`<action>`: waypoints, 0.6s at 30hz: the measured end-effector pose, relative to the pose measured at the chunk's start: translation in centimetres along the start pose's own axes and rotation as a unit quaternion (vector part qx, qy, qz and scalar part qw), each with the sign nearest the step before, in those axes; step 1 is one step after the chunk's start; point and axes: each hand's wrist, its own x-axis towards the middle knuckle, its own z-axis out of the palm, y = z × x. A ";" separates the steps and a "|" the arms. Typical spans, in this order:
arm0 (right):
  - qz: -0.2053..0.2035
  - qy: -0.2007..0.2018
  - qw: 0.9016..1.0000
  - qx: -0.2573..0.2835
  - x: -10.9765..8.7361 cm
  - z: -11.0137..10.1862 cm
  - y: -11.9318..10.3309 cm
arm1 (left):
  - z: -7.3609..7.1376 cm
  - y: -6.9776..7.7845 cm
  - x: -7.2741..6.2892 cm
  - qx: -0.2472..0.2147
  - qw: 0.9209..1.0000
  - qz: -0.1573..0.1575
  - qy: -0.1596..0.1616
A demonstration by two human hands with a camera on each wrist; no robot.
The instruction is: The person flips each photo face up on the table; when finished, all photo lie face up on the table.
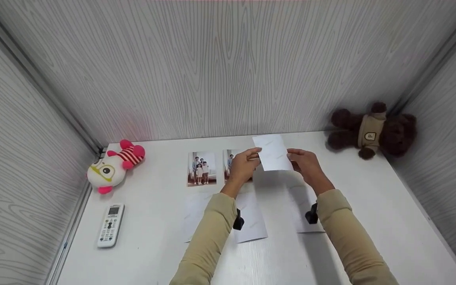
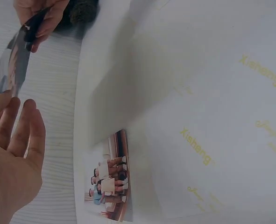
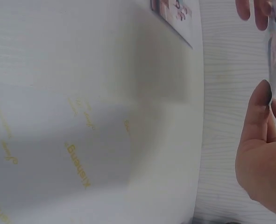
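Both hands hold up one photo print (image 1: 273, 153), its white back towards the head camera. My left hand (image 1: 244, 168) pinches its left edge and my right hand (image 1: 307, 166) pinches the right edge. In the left wrist view the print (image 2: 17, 63) is seen nearly edge-on, slightly bent, with a glossy picture side. Below the hands, a family photo (image 1: 202, 170) lies picture up, and a second photo (image 1: 227, 158) beside it is partly hidden by my left hand. Nearer me lie white sheets with pale yellow lettering: a left sheet (image 1: 195, 209), a middle sheet (image 1: 251, 223) and a right sheet (image 1: 305, 209), partly under my arms.
At the table's left lie a white-and-pink plush toy (image 1: 113, 168) and a white remote control (image 1: 111, 226). A brown teddy bear (image 1: 374, 132) lies at the back right corner. Wood-grain panels (image 1: 220, 71) close off the back and both sides of the white table (image 1: 152, 237).
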 end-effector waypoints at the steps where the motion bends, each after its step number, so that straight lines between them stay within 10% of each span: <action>1: 0.001 -0.003 1.000 0.000 0.0 0.1 -0.1 | 0.0 0.0 0.0 0.006 1.000 0.007 0.009; 18: -0.034 -0.072 0.996 0.040 -0.4 0.5 -0.2 | -0.5 0.2 -0.4 0.060 0.993 0.039 0.089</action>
